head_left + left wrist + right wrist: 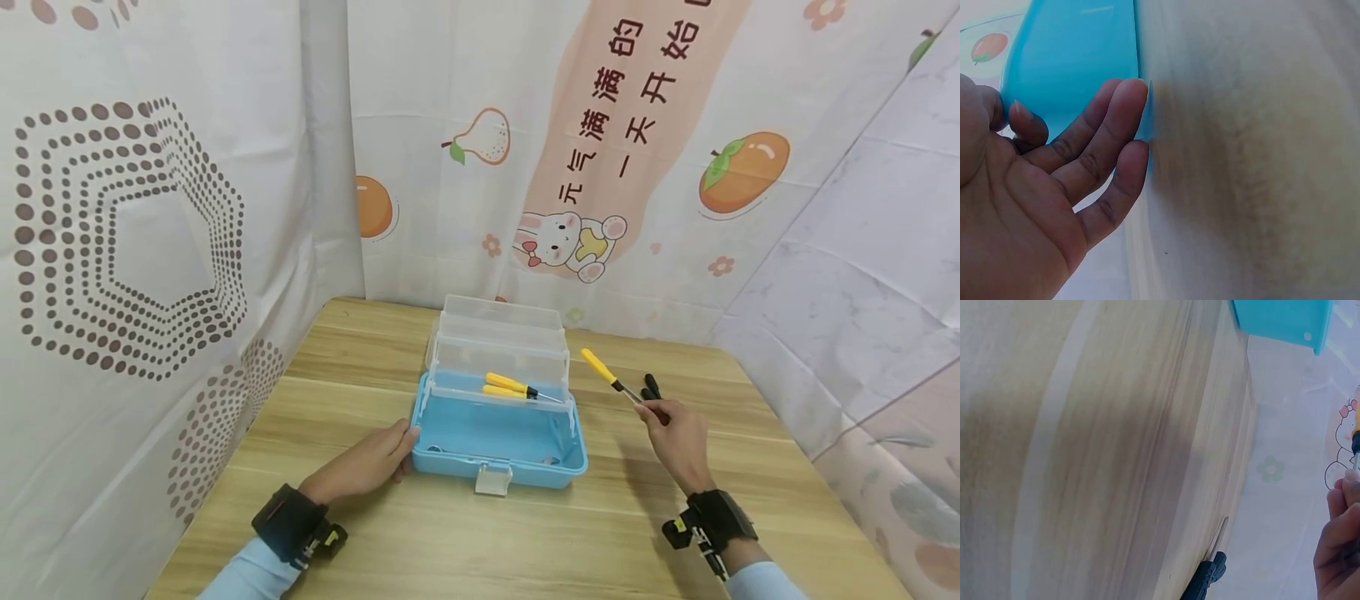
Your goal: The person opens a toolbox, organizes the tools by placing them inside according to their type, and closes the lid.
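Observation:
A light-blue toolbox (498,479) stands open on the table, its clear lid (502,312) and trays raised at the back. My left hand (367,462) holds its left end, thumb at the rim and fingers along the outer blue wall (1079,56). Right of the box, my right hand (678,437) pinches a screwdriver (597,367) by its metal shaft, yellow handle pointing up and away. Only part of that screwdriver (1356,440) shows at the edge of the right wrist view. Two more yellow-handled screwdrivers (506,382) lie in a clear tray.
Beyond my right hand lies a black-handled tool (652,385) with a slim metal tip, seen as well in the right wrist view. Small metal pieces (551,460) sit inside the box front. A clear latch (492,480) hangs at its front. Printed curtains (420,67) enclose the wooden table (360,350).

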Action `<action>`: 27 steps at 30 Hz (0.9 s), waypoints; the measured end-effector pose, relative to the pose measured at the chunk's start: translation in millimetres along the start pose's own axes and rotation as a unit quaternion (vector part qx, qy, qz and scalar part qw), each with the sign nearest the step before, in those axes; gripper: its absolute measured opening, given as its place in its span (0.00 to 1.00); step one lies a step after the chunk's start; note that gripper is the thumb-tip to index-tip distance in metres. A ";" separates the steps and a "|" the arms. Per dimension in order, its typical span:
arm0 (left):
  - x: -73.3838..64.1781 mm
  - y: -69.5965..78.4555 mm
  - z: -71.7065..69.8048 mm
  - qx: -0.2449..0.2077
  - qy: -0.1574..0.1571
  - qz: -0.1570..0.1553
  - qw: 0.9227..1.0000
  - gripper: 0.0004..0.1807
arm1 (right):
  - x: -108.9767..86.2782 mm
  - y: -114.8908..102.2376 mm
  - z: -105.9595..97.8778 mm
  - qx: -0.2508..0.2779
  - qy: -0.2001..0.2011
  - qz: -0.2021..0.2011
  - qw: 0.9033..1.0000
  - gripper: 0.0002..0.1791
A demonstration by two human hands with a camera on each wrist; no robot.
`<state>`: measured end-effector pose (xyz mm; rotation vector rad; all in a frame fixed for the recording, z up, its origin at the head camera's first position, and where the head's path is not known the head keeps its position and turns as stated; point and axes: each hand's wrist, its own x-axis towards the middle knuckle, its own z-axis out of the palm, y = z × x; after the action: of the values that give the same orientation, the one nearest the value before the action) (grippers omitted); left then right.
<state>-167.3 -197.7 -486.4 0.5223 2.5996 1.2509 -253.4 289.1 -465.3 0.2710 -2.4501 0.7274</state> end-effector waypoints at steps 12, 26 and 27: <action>-0.3 0.6 -0.1 0.000 -0.001 0.004 1.000 0.25 | -2.4 1.7 3.5 0.009 0.001 -0.011 1.000 0.03; -0.3 1.8 0.4 -0.004 0.002 0.001 1.000 0.27 | -4.0 2.6 5.1 0.013 0.008 -0.027 1.000 0.03; -0.4 2.1 0.3 -0.005 0.002 0.004 1.000 0.27 | -4.1 2.5 5.4 0.012 0.009 -0.029 0.999 0.04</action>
<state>-166.4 -196.4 -484.9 0.5296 2.5959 1.2695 -253.4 288.3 -472.4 0.3428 -2.4081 0.7310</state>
